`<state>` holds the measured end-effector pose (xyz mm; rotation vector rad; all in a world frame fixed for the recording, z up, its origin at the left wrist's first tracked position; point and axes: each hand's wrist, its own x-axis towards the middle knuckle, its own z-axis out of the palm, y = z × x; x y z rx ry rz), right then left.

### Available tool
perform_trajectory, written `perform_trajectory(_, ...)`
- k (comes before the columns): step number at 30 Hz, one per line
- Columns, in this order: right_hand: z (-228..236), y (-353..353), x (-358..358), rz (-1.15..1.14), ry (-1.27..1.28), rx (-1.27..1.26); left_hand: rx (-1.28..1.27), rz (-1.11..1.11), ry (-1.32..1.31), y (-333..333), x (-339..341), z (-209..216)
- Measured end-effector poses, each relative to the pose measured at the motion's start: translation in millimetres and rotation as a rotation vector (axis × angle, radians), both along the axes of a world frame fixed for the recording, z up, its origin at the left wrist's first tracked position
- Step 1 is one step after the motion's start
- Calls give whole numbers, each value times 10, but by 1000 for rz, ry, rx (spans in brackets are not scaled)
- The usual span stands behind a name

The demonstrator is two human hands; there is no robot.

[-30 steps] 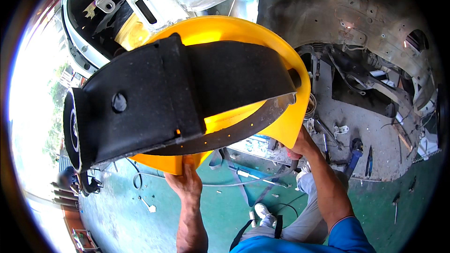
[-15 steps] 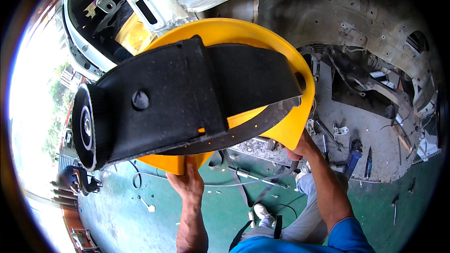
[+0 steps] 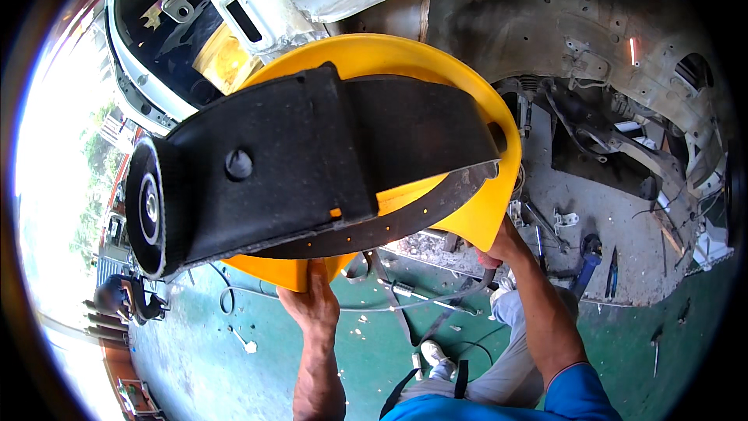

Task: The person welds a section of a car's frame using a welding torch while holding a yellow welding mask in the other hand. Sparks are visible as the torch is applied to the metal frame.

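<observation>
A yellow face shield (image 3: 479, 214) with a black headband (image 3: 273, 164) and a ribbed round knob (image 3: 148, 206) fills the middle of the view. My left hand (image 3: 312, 302) pinches the shield's lower left edge, thumb up against it and fingers behind. Below its right corner, my right hand (image 3: 501, 243) is closed round a red handle (image 3: 488, 257) with a grey cable (image 3: 405, 306) trailing off to the left. The shield covers most of that hand and whatever the handle ends in.
A stripped car body (image 3: 506, 31) spans the far side, with a suspension arm (image 3: 608, 129) at right. A blue tool (image 3: 590, 253) and several hand tools lie on the grey platform (image 3: 647, 277). Straps and a bar are on the green floor (image 3: 366, 378). A person (image 3: 128, 296) shows far left.
The black headband and knob have shifted slightly right and the shield marginally lower. A bright orange-white streak now shows on the car panel at upper right. Both hands keep their hold.
</observation>
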<state>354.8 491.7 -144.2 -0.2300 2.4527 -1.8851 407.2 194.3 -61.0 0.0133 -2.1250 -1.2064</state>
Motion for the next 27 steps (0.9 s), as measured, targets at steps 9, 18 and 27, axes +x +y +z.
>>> perform_trajectory(9, -59, -4, -18, -10, 45, 62, 3, -15, -35, -16, 17, 0)
perform_trajectory(18, 175, -64, 12, -5, -64, -83, -4, -62, 5, -36, 9, -17)
perform_trajectory(27, 44, -19, 3, 6, 30, -30, -21, -24, 24, -8, -17, -23)
